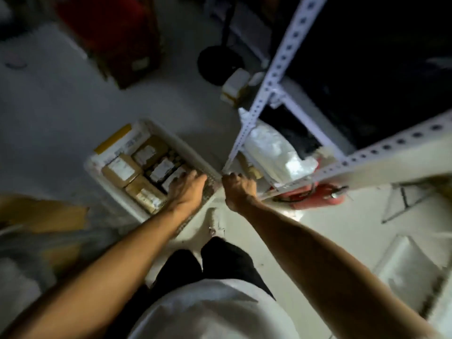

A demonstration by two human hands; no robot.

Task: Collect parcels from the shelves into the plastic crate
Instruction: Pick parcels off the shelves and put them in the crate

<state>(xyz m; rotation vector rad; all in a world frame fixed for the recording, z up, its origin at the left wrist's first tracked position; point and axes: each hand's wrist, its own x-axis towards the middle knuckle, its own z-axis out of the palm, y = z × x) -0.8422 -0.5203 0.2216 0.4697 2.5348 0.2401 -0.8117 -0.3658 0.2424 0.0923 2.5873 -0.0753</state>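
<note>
The white slatted plastic crate [156,129] sits on the floor, half full of brown cardboard parcels [121,170]. The left hand [187,189] reaches in, fingers loosely spread over them; the right hand [241,188], curled, is nearer the white bagged parcel [274,152] on the low shelf.

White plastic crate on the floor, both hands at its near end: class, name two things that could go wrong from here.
1. The white plastic crate looks packed with brown cardboard parcels; lifted, some may spill.
2. The right hand is close to the white perforated metal shelf post; knuckles could scrape it.
</note>
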